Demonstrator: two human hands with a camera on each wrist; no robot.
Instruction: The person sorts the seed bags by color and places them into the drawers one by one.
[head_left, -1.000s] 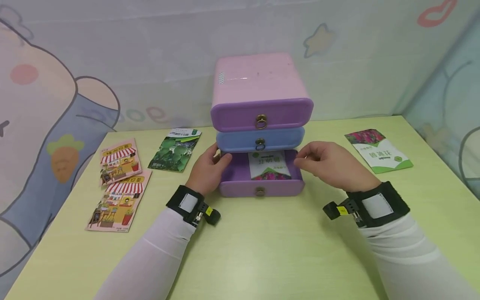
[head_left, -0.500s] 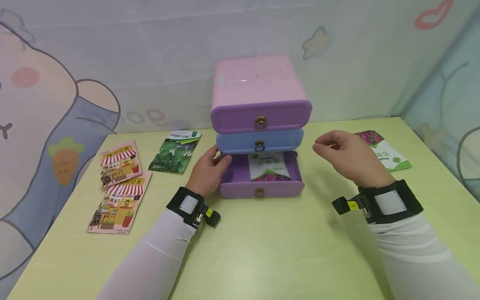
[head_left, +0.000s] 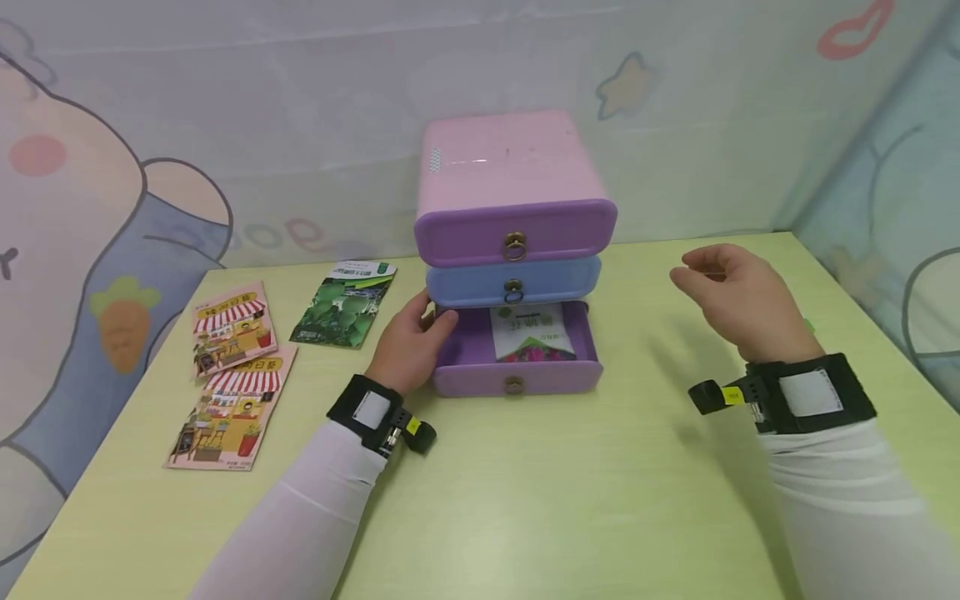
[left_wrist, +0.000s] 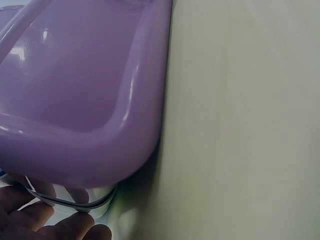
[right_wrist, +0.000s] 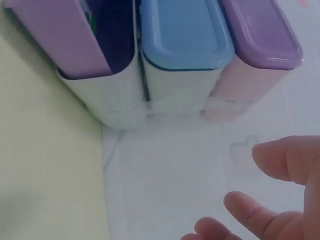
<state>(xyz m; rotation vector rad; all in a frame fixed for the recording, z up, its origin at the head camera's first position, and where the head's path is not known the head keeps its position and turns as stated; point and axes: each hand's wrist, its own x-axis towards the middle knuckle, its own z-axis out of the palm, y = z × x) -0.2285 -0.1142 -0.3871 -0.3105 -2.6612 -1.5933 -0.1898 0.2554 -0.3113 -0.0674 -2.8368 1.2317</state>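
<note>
A three-tier drawer cabinet (head_left: 510, 158) stands at the back of the table, with a pink top. Its bottom purple drawer (head_left: 517, 380) is pulled out, and inside lies a white and green seed packet (head_left: 528, 329) with pink flowers printed on it. Against the cabinet's left side, beside that drawer, rests my left hand (head_left: 405, 346); in the left wrist view its fingertips (left_wrist: 75, 225) touch the cabinet wall near the rim. My right hand (head_left: 742, 292) hovers to the right of the cabinet, thumb and fingers parted and holding nothing. Behind it, another seed packet is almost wholly hidden.
Two pink seed packets with striped awnings, an upper one (head_left: 232, 327) and a lower one (head_left: 228, 417), overlap at the left of the table (head_left: 480, 500). Nearer the cabinet lies a green seed packet (head_left: 345, 304). The blue middle drawer (head_left: 480, 286) and purple top drawer (head_left: 465, 240) are closed.
My right hand has left the drawer's right side and moved away to the right, over the seed packet there. The left hand stays against the cabinet.
</note>
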